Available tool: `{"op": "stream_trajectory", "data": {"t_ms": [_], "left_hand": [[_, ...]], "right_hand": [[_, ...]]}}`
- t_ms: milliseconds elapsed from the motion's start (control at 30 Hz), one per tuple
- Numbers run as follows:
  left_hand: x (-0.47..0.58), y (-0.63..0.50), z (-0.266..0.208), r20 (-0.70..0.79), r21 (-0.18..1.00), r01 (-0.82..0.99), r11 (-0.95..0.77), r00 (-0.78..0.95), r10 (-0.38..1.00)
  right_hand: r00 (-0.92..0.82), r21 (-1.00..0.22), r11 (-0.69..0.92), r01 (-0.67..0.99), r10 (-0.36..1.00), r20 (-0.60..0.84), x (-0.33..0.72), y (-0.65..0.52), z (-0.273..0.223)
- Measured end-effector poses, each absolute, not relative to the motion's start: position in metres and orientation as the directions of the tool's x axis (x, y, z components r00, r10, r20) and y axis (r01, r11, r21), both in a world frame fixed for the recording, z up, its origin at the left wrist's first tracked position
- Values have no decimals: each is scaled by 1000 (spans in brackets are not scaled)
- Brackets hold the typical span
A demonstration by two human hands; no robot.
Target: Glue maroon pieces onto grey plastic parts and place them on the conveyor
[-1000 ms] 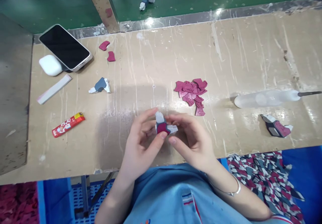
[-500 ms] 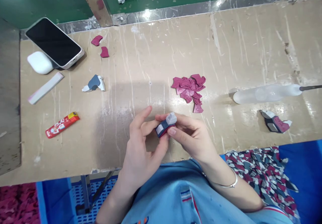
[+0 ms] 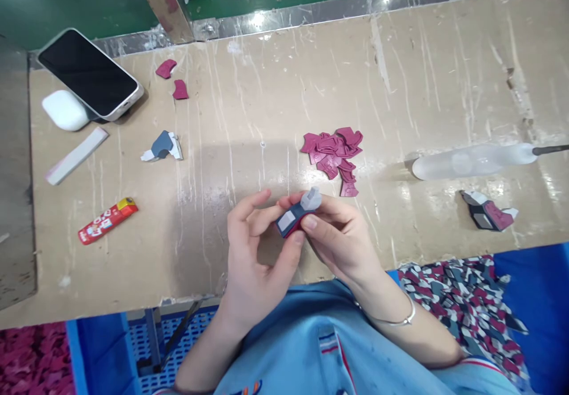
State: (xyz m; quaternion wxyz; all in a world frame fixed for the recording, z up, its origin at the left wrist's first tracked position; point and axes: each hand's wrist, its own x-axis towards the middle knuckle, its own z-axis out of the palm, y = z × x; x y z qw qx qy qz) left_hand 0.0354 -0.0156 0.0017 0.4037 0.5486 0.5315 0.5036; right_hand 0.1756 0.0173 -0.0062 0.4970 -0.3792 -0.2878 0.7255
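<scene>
Between my two hands is a small plastic toy part [image 3: 292, 218], dark blue with light grey pieces and a maroon underside. My left hand [image 3: 260, 253] pinches its left end with thumb and fingers. At its right side my right hand [image 3: 342, 235] grips it, thumb on the near face and fingers behind. The light grey knob points up and away from me. Just beyond my hands lies a loose pile of maroon plastic pieces [image 3: 331, 152]. A similar part in blue and white [image 3: 162, 145] rests to the left, and one with a maroon cover [image 3: 491, 212] sits far right.
A frosted bottle [image 3: 475, 161] with a dark tip lies at the right. On the left are a phone [image 3: 89, 75], a white case [image 3: 66, 111], a pale strip [image 3: 76, 156] and a red packet [image 3: 108, 221]. Blue bins of parts [image 3: 466, 312] stand below the table edge.
The toy part has turned slightly in my hands, its grey knob now higher and further right. Both hands keep hold of it. The view has shifted a little.
</scene>
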Motion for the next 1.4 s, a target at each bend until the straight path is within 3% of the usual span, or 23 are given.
{"op": "stream_trajectory", "data": {"t_ms": [167, 300, 467, 633, 800, 1033, 1200, 1400], "left_hand": [[44, -15, -1, 203, 959, 234, -157, -191, 960], [46, -17, -2, 85, 996, 52, -77, -175, 981], [41, -18, -4, -44, 997, 48, 55, -207, 977], [37, -8, 11, -117, 964, -249, 93, -83, 990], [34, -2, 19, -263, 896, -374, 239, -15, 965], [35, -2, 21, -355, 852, -391, 348, 58, 933], [32, -6, 25, -369, 849, -372, 375, 90, 925], [30, 1, 21, -216, 906, -366, 214, 37, 976]], "right_hand": [[-179, -760, -375, -531, 926, -332, 169, 14, -9], [-139, -768, -371, -522, 925, -353, 168, 13, -11], [-165, -775, -404, -485, 913, -372, 171, 15, -12], [-234, -783, -413, -464, 910, -341, 172, 18, -13], [-191, -903, -216, -371, 970, -153, 179, 14, -8], [-141, -996, 85, -35, 986, 89, 188, 8, 1], [-174, -992, 129, 15, 977, 125, 191, 11, 5], [-158, -977, 205, -51, 965, 211, 189, 8, 2]]}}
